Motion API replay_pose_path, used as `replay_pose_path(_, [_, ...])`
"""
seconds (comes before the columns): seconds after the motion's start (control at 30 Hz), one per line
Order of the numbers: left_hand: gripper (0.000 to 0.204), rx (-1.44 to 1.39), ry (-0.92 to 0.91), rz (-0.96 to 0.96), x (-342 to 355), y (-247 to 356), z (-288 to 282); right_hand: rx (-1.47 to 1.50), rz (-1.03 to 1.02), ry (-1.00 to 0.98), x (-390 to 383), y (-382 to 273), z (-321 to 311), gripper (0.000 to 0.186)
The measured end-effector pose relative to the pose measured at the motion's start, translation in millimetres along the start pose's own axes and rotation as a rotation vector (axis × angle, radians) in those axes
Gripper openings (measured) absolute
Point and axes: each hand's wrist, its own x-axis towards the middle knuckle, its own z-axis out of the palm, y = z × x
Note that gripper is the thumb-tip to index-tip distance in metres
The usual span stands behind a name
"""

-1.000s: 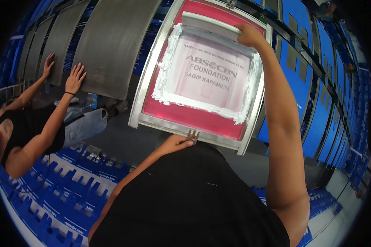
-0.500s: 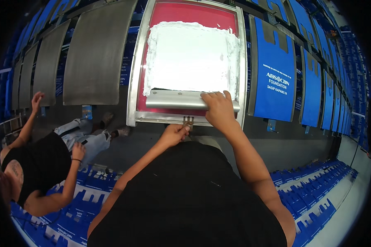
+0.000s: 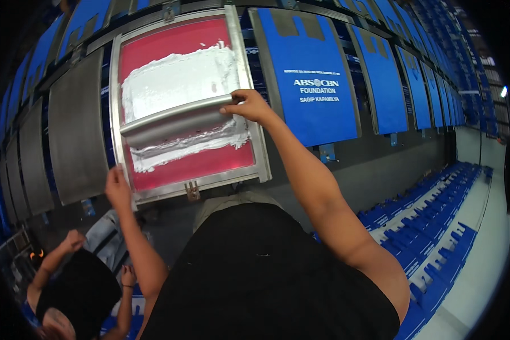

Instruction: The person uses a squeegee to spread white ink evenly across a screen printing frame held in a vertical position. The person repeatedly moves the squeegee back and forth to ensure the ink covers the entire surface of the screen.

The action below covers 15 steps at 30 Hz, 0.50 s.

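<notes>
The right hand [image 3: 247,106] is gripping the squeegee [image 3: 178,122] by its end over the frame [image 3: 243,62], likely avoiding paint [image 3: 181,73], while the left hand [image 3: 118,187] is hanging by the frame's left side, grip unclear.

R hand [image 3: 248,106] raised fwd, abt. centre; fingers [image 3: 242,95] bent, closed w/ thumb in pinch grip. R forearm [image 3: 297,153] runs diag. up-L; elbow sl. bent, upper arm [image 3: 371,249] out to R. L hand [image 3: 118,190] lower, out to L, well apart fr. R; fingers pt. up, blurred, closure unclear. L forearm [image 3: 139,243] steep, leaning L. Both arms bare.
</notes>
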Motion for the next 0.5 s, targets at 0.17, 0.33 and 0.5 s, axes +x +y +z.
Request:
replay_pose_path(0.17, [0.057, -0.286, -0.173, -0.348, 61, -103, 16, 0.163, 0.014, -0.017, 17, -6, 24, 0.054])
replay_pose_path(0.33, [0.047, -0.386, -0.204, -0.228, 27, -57, 13, 0.199, 0.05, 0.045, -6, 9, -9, 0.048])
replay_pose_path(0.5, [0.04, -0.428, -0.097, -0.132, -1, 50, 50, 0.134, -0.009, 0.155, -64, -8, -101, 0.036])
